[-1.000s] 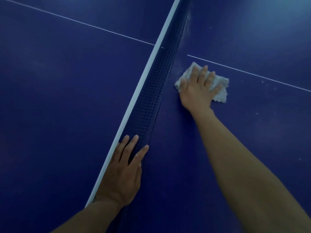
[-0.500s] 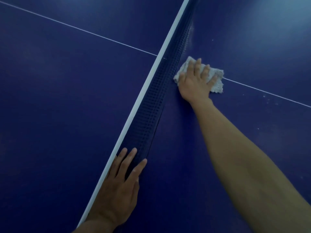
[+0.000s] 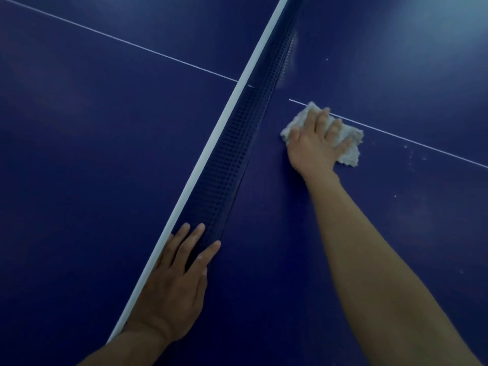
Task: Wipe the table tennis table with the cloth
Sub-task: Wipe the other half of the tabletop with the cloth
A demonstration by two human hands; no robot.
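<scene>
The dark blue table tennis table fills the view. A crumpled white cloth lies on its right half, over the thin white centre line. My right hand presses flat on the cloth with fingers spread, a little to the right of the net. My left hand rests on the net near the bottom of the view, fingers draped over its white top band.
The net runs diagonally from bottom left to top centre and splits the table. Small white specks dot the surface to the right of the cloth. The centre line continues on the left half.
My right hand slid the cloth along the net up to the centre line, then a little to the right, away from the net. My left hand stayed on the net.
</scene>
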